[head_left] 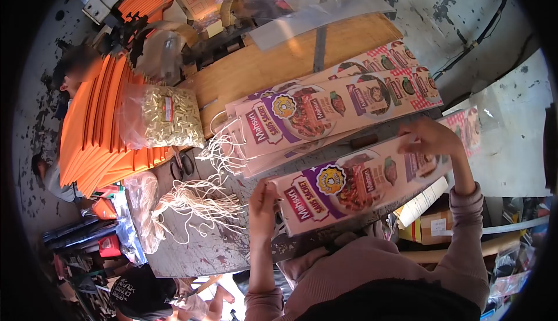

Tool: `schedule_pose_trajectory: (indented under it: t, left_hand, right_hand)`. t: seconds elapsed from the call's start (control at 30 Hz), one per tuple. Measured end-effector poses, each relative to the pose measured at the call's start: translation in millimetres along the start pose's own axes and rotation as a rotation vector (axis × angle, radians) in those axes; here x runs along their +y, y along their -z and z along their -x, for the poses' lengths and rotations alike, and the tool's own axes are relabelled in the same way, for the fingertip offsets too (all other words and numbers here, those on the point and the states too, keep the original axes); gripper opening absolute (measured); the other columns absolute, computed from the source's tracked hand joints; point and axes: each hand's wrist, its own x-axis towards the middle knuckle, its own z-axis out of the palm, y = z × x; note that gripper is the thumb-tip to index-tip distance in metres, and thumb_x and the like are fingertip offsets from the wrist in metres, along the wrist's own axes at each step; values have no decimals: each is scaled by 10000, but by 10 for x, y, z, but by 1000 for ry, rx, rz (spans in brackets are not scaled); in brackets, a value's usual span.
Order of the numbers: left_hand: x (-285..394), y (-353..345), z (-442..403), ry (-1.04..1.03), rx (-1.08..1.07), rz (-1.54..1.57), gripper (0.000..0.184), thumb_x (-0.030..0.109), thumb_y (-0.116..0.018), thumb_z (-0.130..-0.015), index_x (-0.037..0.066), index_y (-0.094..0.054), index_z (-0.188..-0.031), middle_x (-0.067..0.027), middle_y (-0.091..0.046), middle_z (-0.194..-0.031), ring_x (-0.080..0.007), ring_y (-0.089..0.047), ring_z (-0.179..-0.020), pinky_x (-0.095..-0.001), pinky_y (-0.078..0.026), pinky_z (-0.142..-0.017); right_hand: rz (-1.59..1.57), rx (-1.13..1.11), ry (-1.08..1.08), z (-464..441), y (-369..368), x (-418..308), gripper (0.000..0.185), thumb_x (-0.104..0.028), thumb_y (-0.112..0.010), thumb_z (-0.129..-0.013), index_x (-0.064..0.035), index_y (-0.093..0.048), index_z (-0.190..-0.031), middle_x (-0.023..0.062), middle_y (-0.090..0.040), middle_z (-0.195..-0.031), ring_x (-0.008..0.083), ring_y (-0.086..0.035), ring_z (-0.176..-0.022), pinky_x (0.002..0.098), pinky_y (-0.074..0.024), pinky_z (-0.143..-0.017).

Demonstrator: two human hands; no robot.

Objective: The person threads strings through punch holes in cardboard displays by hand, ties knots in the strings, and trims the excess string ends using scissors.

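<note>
Front printed strip [360,184] partly hidden by the right hand [429,139], fingertip contact possibly obscured

I'm in a workshop, by the look of it. My bench [212,255] has scuffed, flaking paint, with pale cords [200,205] and scissors [185,166] toward its left edge. Identical printed strips [337,109] lie stacked toward its far edge, a bag of small gold-coloured pieces [172,115] and thick orange stacks [99,126] toward its far left corner. Beyond them, a wooden board [232,77] carries a metal bar [319,51].
</note>
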Motion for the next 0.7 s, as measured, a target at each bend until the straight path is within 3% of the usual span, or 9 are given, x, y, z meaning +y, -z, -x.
schedule_pose_trajectory:
  t: [0.07,0.13,0.2,0.3,0.4,0.53,0.6,0.67,0.7]
  left_hand:
    - [99,53,51,-247,-62,-787,167,204,-499,-890,52,-568,-905,-36,-564,-677,-172,-541,-544,-259,-433,-533]
    - [222,96,147,-230,27,-780,134,169,-528,-865,53,-574,-912,-65,-569,-718,-212,-565,-610,-296,-448,-572]
    - [272,219,162,-219,114,-772,116,134,-557,-839,53,-579,-919,-95,-575,-758,-252,-589,-676,-333,-462,-611]
    - [291,537,242,-395,163,-1213,248,33,-654,-701,83,-592,-936,-102,-540,-906,-255,-549,-869,-377,-450,-742]
    - [156,575,195,-493,174,-1403,254,69,-674,-690,104,-594,-929,-89,-520,-912,-247,-515,-905,-380,-428,-779]
    - [-23,573,111,-566,214,-1472,230,111,-687,-681,104,-577,-882,-56,-522,-879,-231,-507,-875,-387,-403,-726]
    - [65,475,183,-636,237,-1413,169,68,-661,-700,80,-564,-837,-54,-538,-825,-234,-517,-813,-366,-393,-706]
    - [262,272,380,-669,261,-956,137,1,-623,-707,54,-556,-814,-67,-551,-766,-242,-520,-737,-347,-396,-687]
    - [318,145,479,-757,240,-940,144,-36,-607,-693,37,-552,-803,-78,-556,-730,-241,-517,-668,-333,-408,-638]
  right_hand:
    - [15,43,15,-41,-81,142,291,-183,-690,-711,-31,-558,-923,117,-594,-833,289,-587,-785,347,-454,-662]
    - [32,80,44,-116,-185,218,278,-153,-690,-707,-40,-558,-924,117,-585,-899,284,-576,-852,351,-448,-728]
    - [268,407,241,-144,-282,236,239,-129,-661,-734,-37,-550,-926,107,-532,-991,301,-549,-907,358,-446,-764]
    - [112,545,169,-156,-280,14,212,-104,-665,-729,-42,-558,-901,107,-496,-1039,302,-537,-932,360,-435,-796]
    - [3,537,202,-191,-306,-132,222,-84,-664,-727,-43,-559,-918,114,-499,-1031,301,-540,-929,364,-439,-789]
    - [-104,489,184,-215,-415,-404,252,-78,-675,-710,-48,-563,-933,110,-518,-1012,288,-544,-927,361,-447,-774]
    - [-129,483,282,-208,-512,-513,281,-85,-686,-692,-43,-565,-942,101,-539,-1006,263,-550,-946,358,-461,-769]
    - [-300,444,340,-194,-638,-730,328,-135,-690,-695,-50,-569,-988,92,-551,-1015,250,-549,-973,343,-456,-788]
    - [-369,437,390,-184,-688,-871,345,-160,-689,-702,-54,-570,-1008,94,-551,-1018,249,-550,-981,341,-452,-795]
